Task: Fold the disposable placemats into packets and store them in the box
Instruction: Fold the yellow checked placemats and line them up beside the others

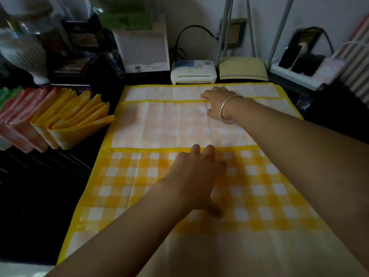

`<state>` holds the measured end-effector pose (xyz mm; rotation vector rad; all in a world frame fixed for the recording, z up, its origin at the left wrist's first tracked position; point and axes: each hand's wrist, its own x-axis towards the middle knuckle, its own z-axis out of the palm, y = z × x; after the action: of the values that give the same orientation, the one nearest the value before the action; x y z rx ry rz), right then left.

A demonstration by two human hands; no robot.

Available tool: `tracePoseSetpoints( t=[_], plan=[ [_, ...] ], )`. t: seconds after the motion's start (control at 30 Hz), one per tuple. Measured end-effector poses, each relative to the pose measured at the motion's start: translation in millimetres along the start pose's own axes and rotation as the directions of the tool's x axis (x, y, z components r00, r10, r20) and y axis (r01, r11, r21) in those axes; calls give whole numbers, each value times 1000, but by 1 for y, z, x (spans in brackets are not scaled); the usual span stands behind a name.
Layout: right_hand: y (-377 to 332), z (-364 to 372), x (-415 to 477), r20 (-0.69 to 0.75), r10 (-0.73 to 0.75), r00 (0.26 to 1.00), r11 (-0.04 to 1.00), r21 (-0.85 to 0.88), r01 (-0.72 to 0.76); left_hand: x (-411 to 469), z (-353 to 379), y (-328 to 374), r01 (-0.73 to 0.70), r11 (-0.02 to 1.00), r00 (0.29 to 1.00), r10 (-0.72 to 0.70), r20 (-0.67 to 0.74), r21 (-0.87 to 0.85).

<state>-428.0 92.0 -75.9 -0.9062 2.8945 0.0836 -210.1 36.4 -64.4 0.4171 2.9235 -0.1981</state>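
Observation:
A large yellow-and-white checked placemat [139, 176] lies spread over the dark table, with its far part folded toward me so the pale underside [159, 124] shows. My left hand [197, 176] lies flat on the checked part, fingertips at the yellow fold edge. My right hand [216, 102], with a metal bangle on the wrist, presses flat on the pale folded flap near the far edge. At the left, several folded packets [65, 120] in yellow, pink and green stand in a row; the box that holds them is hard to make out.
A white router [193, 73] and a yellow-topped device with antennas [242, 69] sit just beyond the placemat. A calendar card [142, 50] and dark clutter stand at the back left. A power strip with plugs [299, 64] is at the back right.

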Motion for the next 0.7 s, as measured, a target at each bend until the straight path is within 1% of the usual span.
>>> tracePoseSetpoints(
  t=[0.1, 0.17, 0.3, 0.47, 0.53, 0.6, 0.67, 0.7],
  plan=[
    [-4, -8, 1, -86, -21, 996, 990, -138, 9, -1, 1, 0, -6, 1000, 1000, 6, -11, 9],
    [-8, -12, -3, -174, -30, 984, 984, -178, -2, -1, 0, 0, -3, 1000, 1000, 3, -10, 6],
    [-10, -27, -29, -324, -59, 944, 993, -116, 22, -6, 3, -1, 1, 1000, 1000, -2, -24, -27],
    [-15, -59, -94, -500, -126, 857, 992, -90, 93, -19, 10, -1, 29, 993, 997, -36, -63, -111],
    [-21, -65, -124, -570, -175, 802, 984, -89, 152, -27, 17, -1, 52, 984, 995, -66, -79, -172],
    [-27, -67, -157, -641, -215, 736, 976, -115, 185, -38, 28, 0, 41, 961, 990, -76, -118, -275],
    [-33, -63, -190, -657, -205, 725, 978, -101, 185, -50, 34, 0, -1, 939, 982, -64, -177, -345],
    [-37, -59, -207, -639, -207, 741, 976, -81, 202, -61, 35, 1, -27, 938, 969, -60, -240, -345]
  ],
)
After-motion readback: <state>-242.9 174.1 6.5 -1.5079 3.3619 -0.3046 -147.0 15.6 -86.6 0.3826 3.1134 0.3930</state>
